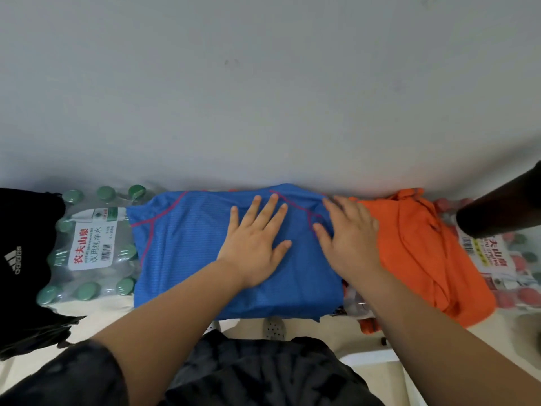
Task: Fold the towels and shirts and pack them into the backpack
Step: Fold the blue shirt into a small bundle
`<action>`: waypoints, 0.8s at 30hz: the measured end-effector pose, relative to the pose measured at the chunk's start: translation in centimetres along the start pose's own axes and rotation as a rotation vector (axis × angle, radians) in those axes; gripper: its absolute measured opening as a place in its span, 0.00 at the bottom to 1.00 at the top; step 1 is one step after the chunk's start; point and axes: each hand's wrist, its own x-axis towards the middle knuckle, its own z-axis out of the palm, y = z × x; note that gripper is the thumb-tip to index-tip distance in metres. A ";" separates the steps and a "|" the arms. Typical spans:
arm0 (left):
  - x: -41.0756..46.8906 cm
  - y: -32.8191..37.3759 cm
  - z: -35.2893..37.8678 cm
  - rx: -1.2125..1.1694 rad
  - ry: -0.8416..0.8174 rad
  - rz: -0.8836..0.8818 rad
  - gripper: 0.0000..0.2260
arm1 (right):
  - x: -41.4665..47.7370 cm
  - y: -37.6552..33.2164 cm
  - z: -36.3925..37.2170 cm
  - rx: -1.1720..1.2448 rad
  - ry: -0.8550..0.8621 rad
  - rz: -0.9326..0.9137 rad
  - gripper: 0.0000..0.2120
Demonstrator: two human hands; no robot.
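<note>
A blue shirt (181, 253) with pink seams lies folded into a rough rectangle against the white wall, on top of bottle packs. My left hand (254, 244) lies flat on its middle with fingers spread. My right hand (348, 238) presses flat on the shirt's right edge, fingers straight. An orange garment (415, 253) lies crumpled just right of the blue shirt. A black bag with a white three-stripe logo (20, 259), which may be the backpack, sits at the far left.
A shrink-wrapped pack of green-capped water bottles (93, 244) is left of the shirt. Another pack with red caps (503, 268) lies under and right of the orange garment. A dark object (503, 209) juts in at the right edge. The white wall (263, 98) stands right behind.
</note>
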 end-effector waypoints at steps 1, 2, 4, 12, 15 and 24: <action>0.6 0.6 0.2 0.012 -0.019 0.009 0.35 | 0.3 1.2 -0.3 -0.034 0.000 0.059 0.28; 1.1 1.1 0.4 0.024 -0.036 0.014 0.36 | 0.6 2.4 -0.6 -0.068 -0.038 0.102 0.28; 2.0 2.0 1.0 0.050 -0.058 0.018 0.39 | 1.1 4.1 -1.0 -0.121 -0.175 0.122 0.29; 2.2 2.7 1.8 0.128 -0.029 -0.016 0.46 | 3.2 5.3 -1.2 0.264 -0.112 -0.073 0.12; 2.2 2.7 1.7 0.126 -0.018 -0.017 0.46 | 4.0 5.5 -1.9 0.590 -0.195 0.018 0.09; 2.2 2.7 1.9 0.104 -0.002 -0.024 0.47 | 5.0 4.5 -4.0 0.758 -0.408 0.226 0.12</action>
